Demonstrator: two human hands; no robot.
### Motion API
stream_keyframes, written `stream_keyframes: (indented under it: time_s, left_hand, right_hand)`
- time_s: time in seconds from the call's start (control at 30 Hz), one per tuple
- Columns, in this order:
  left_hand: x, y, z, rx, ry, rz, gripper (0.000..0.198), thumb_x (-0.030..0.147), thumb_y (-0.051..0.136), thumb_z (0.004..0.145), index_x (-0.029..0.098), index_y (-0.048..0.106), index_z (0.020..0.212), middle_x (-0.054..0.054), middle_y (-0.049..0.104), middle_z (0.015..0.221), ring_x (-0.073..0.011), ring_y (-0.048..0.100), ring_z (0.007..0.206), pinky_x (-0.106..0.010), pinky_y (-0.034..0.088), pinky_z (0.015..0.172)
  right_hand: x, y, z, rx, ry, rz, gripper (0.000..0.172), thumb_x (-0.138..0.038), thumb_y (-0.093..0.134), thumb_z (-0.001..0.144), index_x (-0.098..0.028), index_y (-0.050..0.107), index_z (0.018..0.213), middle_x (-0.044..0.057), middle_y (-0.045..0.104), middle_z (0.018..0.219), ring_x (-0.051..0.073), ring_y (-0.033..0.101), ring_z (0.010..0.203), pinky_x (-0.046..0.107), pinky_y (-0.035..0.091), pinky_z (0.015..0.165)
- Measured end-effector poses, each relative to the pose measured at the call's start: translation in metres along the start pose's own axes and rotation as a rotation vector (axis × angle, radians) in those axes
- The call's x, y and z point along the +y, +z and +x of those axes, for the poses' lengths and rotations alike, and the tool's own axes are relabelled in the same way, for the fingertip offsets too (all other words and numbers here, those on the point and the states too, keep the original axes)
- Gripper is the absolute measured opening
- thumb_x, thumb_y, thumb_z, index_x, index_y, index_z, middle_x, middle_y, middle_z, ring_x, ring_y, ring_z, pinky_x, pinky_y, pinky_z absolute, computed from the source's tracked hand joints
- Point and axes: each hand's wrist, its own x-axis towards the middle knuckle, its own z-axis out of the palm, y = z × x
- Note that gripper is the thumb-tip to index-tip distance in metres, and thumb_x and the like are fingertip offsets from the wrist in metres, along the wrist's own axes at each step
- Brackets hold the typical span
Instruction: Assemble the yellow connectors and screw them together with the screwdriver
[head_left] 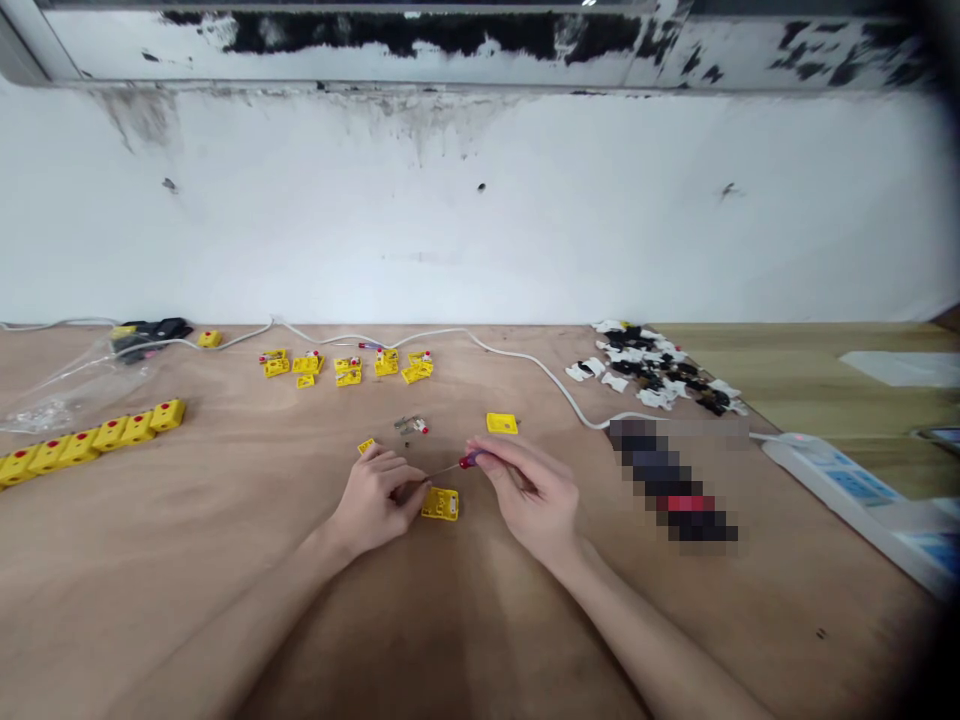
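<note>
My right hand is closed on a small screwdriver with a red and blue handle, its thin shaft pointing left. The tip reaches my left hand, whose fingers are pinched together beside an open yellow plastic housing lying on the table. What the left fingers pinch is too small to make out. A yellow cover piece lies just behind my right hand, a tiny yellow bit behind my left. Small metal parts with a red dot lie between them.
Several yellow housings lie in a row further back. A line of assembled yellow blocks with red dots runs along the left. A heap of black and white parts lies back right. A white cable leads to a power strip.
</note>
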Motion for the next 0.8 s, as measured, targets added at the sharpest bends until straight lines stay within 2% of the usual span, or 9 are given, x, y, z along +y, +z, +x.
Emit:
stream_keyframes:
  time_s: [0.3, 0.4, 0.5, 0.57, 0.67, 0.8]
  left_hand:
    - [0.0, -0.002, 0.001, 0.019, -0.07, -0.049, 0.013, 0.024, 0.063, 0.088, 0.02, 0.072, 0.079, 0.005, 0.054, 0.054, -0.0106, 0.051, 0.053, -0.03, 0.038, 0.071]
    - [0.0, -0.002, 0.001, 0.009, -0.025, -0.031, 0.013, 0.023, 0.062, 0.088, 0.021, 0.072, 0.08, 0.004, 0.056, 0.055, -0.0114, 0.05, 0.054, -0.031, 0.038, 0.071]
    - [0.001, -0.001, 0.0, -0.011, 0.018, -0.018, 0.012, 0.021, 0.061, 0.087, 0.021, 0.071, 0.082, 0.004, 0.06, 0.057, -0.0116, 0.051, 0.055, -0.032, 0.038, 0.072]
    - [0.002, -0.001, 0.0, -0.027, 0.028, -0.016, 0.01, 0.02, 0.061, 0.086, 0.021, 0.07, 0.082, 0.004, 0.061, 0.058, -0.0118, 0.052, 0.055, -0.033, 0.038, 0.072]
    - [0.004, -0.004, 0.001, -0.075, 0.015, -0.025, 0.007, 0.024, 0.065, 0.084, 0.021, 0.071, 0.089, 0.004, 0.062, 0.06, -0.0126, 0.054, 0.057, -0.034, 0.038, 0.073]
    - [0.006, -0.009, 0.001, -0.154, -0.011, -0.028, 0.03, 0.036, 0.073, 0.08, 0.023, 0.07, 0.107, 0.0, 0.066, 0.074, -0.0181, 0.06, 0.072, -0.036, 0.041, 0.078]
  right_hand:
    - [0.003, -0.003, -0.001, -0.003, -0.025, -0.019, 0.034, -0.003, 0.065, 0.088, -0.027, 0.074, 0.11, 0.005, 0.078, 0.096, 0.019, 0.074, 0.086, 0.032, 0.062, 0.08]
    - [0.002, -0.004, -0.002, -0.121, 0.0, 0.011, 0.037, -0.005, 0.061, 0.091, -0.027, 0.069, 0.12, 0.006, 0.076, 0.106, 0.02, 0.073, 0.095, 0.035, 0.061, 0.086]
    - [0.001, -0.001, -0.007, -0.254, 0.062, 0.077, 0.044, -0.008, 0.053, 0.096, -0.027, 0.058, 0.135, 0.008, 0.071, 0.12, 0.02, 0.071, 0.105, 0.038, 0.06, 0.093]
    - [0.001, 0.003, -0.013, -0.239, 0.116, 0.154, 0.045, -0.009, 0.052, 0.097, -0.028, 0.053, 0.138, 0.009, 0.07, 0.122, 0.019, 0.072, 0.104, 0.037, 0.061, 0.091]
    - [0.001, 0.006, -0.019, -0.157, 0.159, 0.214, 0.039, -0.01, 0.057, 0.095, -0.028, 0.058, 0.13, 0.007, 0.072, 0.117, 0.019, 0.074, 0.098, 0.034, 0.063, 0.087]
    - [0.0, 0.001, -0.017, -0.111, 0.169, 0.175, 0.035, -0.01, 0.062, 0.093, -0.026, 0.062, 0.124, 0.008, 0.073, 0.113, 0.019, 0.075, 0.094, 0.034, 0.064, 0.086]
